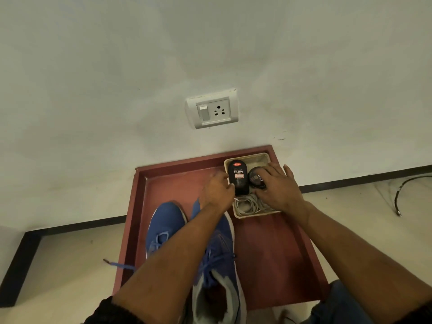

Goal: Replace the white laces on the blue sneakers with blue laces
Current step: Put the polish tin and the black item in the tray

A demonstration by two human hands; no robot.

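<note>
Both hands were over the small beige tray [263, 157] at the far right corner of the red tray [275, 249]. Left hand [218, 191] had its fingers curled, apparently pinching an end of the white laces [247, 204] at the tray's left edge; the pinch itself was small and partly hidden, so this is a judgement. Right hand [278, 185] lay with fingers spread and fairly straight across the right half of the beige tray, resting over the round black tin [255, 177] and part of the lace bundle, gripping nothing visible; likely it pressed the bundle down so the coil stayed inside the tray. White laces sat coiled in the near half of the beige tray, beside the black polish bottle [238, 177] marked "Cherry". Two blue sneakers [163, 225] stood side by side on the red tray, toes toward the wall, partly covered by the left forearm. Both carried blue laces [215, 260] through the eyelets; one loose blue end trailed over the red tray's left rim onto the floor. Judged stage: relacing done or nearly so, old laces being stowed. Whether the blue laces were tied could not be told. Wall socket [214, 111] above, loose cable [402, 195] on the floor at right.
</note>
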